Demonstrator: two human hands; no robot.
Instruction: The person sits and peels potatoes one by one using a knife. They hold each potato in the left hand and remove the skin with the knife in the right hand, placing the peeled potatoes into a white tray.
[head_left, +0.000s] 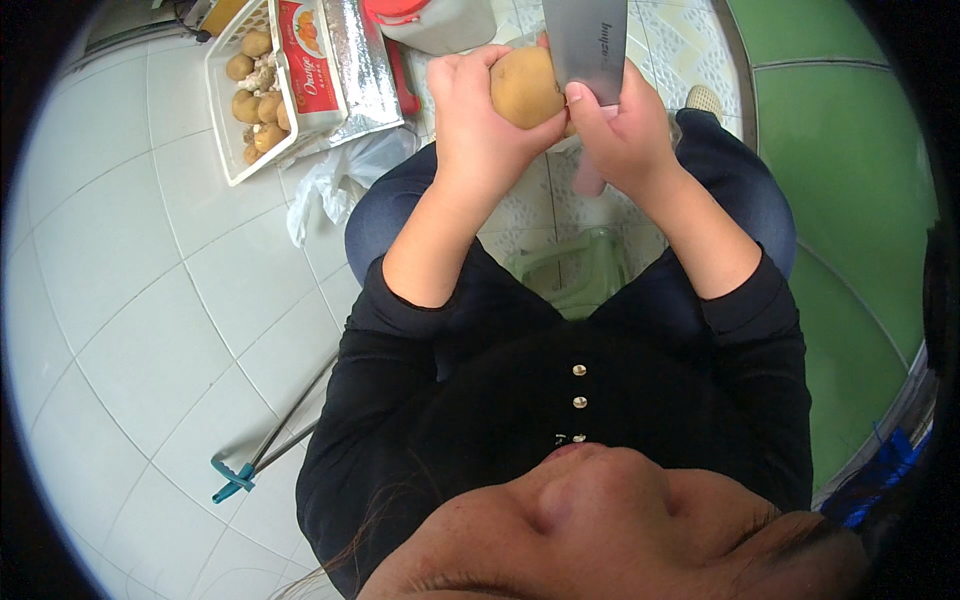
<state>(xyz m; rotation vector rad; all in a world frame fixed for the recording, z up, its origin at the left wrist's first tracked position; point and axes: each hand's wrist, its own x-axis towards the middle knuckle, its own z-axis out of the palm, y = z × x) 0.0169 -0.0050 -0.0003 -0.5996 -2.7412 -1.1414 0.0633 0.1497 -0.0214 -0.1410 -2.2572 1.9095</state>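
A round, yellow-brown potato (526, 88) is gripped in my left hand (476, 112), with the fingers behind it and the thumb along its lower side. My right hand (628, 133) holds a kitchen cleaver (589, 45) with a broad steel blade and a pink handle (589, 176). The blade points away from me, its edge close beside the potato's right side. Whether the edge touches the potato, I cannot tell. My right thumb rests on the lower part of the blade. Both hands are above the floor between my knees.
At the left, a white plastic basket (225, 142) with a printed orange label holds several potatoes (256, 107). Beside it lie silver foil material (375, 97) and a crumpled plastic bag (330, 176). Further back stands a red-lidded white container (442, 22). A green plastic stool (600, 262) shows between my legs.
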